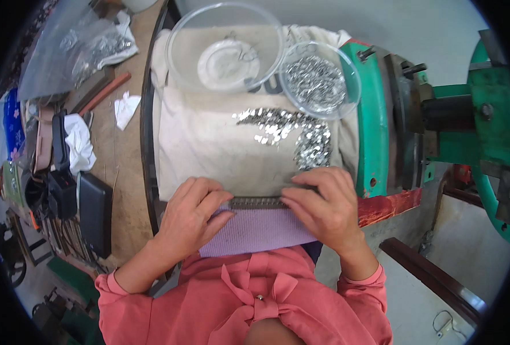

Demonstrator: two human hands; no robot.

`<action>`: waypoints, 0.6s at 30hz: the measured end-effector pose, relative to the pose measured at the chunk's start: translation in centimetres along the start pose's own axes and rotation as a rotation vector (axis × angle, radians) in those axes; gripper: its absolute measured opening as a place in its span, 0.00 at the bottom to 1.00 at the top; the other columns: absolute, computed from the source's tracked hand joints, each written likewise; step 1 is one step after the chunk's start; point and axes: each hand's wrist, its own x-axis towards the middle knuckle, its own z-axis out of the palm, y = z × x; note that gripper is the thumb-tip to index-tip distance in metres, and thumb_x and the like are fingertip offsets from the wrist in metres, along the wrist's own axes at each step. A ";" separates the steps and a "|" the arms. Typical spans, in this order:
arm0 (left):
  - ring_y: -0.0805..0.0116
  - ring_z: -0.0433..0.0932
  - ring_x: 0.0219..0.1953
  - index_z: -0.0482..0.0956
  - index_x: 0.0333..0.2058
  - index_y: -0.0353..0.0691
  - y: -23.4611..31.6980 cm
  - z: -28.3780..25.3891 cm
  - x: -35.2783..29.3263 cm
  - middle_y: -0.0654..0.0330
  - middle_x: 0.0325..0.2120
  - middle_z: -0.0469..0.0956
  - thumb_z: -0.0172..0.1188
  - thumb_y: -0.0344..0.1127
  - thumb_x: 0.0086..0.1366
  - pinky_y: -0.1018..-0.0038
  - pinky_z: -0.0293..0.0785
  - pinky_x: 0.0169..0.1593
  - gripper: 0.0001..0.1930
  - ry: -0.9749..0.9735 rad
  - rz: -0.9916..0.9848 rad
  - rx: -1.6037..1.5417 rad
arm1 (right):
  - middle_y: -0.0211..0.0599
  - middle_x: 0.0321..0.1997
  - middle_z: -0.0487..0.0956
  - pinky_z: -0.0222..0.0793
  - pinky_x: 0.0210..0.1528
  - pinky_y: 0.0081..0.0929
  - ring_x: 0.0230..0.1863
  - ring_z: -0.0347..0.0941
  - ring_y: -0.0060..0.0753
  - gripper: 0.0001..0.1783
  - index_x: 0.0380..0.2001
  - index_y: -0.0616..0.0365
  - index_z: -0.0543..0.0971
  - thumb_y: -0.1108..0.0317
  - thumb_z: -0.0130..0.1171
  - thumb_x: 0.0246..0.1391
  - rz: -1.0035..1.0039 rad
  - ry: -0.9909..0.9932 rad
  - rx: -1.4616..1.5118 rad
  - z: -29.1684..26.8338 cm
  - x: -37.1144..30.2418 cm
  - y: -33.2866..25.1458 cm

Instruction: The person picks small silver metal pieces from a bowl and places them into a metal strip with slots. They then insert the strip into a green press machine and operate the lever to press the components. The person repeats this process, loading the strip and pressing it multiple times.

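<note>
A narrow dark strip point(258, 202) with a row of small slots or teeth lies along the near edge of the cloth-covered work surface, in front of my body. My left hand point(193, 211) closes its thumb and fingers at the strip's left end. At the right end, my right hand point(326, 204) pinches it with thumb and fingertips. Both hands hide the strip's ends. Beneath it hangs a ribbed purple cloth point(255, 230). Beyond the hands, small shiny metal pieces point(313, 146) are spread on the beige cloth point(209, 138).
A large clear plastic tub point(177, 63) and a smaller tub point(352, 86) of metal pieces stand at the back. Green machinery point(375, 126) borders the right side. On the left, a wooden table point(129, 190) carries a black case point(95, 215), white tissue point(79, 144) and a plastic bag point(65, 63).
</note>
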 end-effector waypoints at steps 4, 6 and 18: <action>0.52 0.76 0.39 0.80 0.40 0.38 0.2 -0.4 0.3 0.53 0.37 0.76 0.74 0.29 0.47 0.64 0.74 0.41 0.20 0.013 0.015 -0.035 | 0.33 0.32 0.80 0.72 0.35 0.35 0.32 0.77 0.40 0.10 0.30 0.54 0.83 0.72 0.73 0.42 0.135 0.176 -0.125 -3.2 2.7 2.2; 0.52 0.77 0.38 0.80 0.41 0.38 0.0 -0.4 0.7 0.53 0.37 0.76 0.73 0.29 0.48 0.64 0.74 0.40 0.19 0.020 0.047 -0.045 | 0.37 0.30 0.80 0.73 0.33 0.36 0.31 0.78 0.44 0.08 0.31 0.57 0.84 0.72 0.71 0.45 0.156 0.204 -0.138 -4.1 4.8 3.8; 0.54 0.77 0.38 0.79 0.43 0.38 0.6 -0.3 1.2 0.53 0.38 0.76 0.72 0.29 0.53 0.64 0.75 0.39 0.18 0.046 0.138 -0.076 | 0.47 0.29 0.83 0.75 0.38 0.44 0.34 0.81 0.51 0.07 0.29 0.59 0.86 0.69 0.67 0.47 0.292 -0.207 -0.424 -6.5 11.0 8.2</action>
